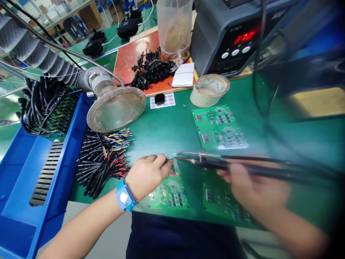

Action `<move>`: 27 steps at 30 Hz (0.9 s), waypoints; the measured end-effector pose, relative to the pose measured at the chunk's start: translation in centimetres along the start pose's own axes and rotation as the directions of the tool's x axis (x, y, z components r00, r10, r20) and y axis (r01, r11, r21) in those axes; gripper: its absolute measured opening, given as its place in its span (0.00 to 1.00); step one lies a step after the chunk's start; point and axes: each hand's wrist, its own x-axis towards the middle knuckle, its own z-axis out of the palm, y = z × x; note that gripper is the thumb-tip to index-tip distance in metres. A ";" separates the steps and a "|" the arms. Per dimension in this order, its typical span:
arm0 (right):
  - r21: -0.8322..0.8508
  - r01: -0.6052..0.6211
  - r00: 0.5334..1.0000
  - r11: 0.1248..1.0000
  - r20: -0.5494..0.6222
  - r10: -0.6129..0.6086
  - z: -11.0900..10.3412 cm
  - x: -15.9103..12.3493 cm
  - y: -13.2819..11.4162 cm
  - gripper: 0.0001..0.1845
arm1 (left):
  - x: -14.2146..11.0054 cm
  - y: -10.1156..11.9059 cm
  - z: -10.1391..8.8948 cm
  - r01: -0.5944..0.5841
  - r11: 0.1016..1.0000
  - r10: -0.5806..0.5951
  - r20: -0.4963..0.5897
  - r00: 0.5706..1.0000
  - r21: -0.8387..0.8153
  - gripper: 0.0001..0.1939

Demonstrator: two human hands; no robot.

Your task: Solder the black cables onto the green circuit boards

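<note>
My right hand, smeared by motion, grips a black soldering iron with a thin metal guide tube along its top. Its tip points left, at the upper edge of a green circuit board. My left hand, with a blue wrist strap, rests over that board. Its fingers are pinched together near the iron's tip, and what they hold is mostly hidden. Under and beyond my right hand lie further green boards, one below the forearm and one farther back.
Left of my hand lies a bundle of black cables with bared coloured wire ends. A blue bin holds boards with cables. A fume extractor hood hangs over the bench. Behind stand a tape roll and a soldering station.
</note>
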 end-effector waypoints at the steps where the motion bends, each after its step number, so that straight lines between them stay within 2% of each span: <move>1: -0.002 0.003 1.000 1.000 -0.001 -0.003 0.0 0.0 0.0 0.06 | 0.0 0.1 -0.1 0.002 1.000 -0.002 0.006 1.000 0.003 0.14; 11: -0.015 0.048 0.999 0.999 0.000 -0.048 0.2 -0.1 0.4 0.08 | 0.2 0.5 -0.6 0.016 1.000 -0.017 0.039 0.999 0.026 0.12; 18: 0.049 0.055 0.998 0.997 0.007 -0.056 0.1 -0.4 0.7 0.05 | 0.3 0.2 -0.6 0.004 0.999 -0.006 0.052 0.999 0.050 0.13; 27: 0.111 0.001 0.999 0.994 0.043 -0.006 0.0 -0.9 1.0 0.05 | 0.4 0.1 -0.6 0.009 0.999 -0.012 0.055 0.998 0.047 0.13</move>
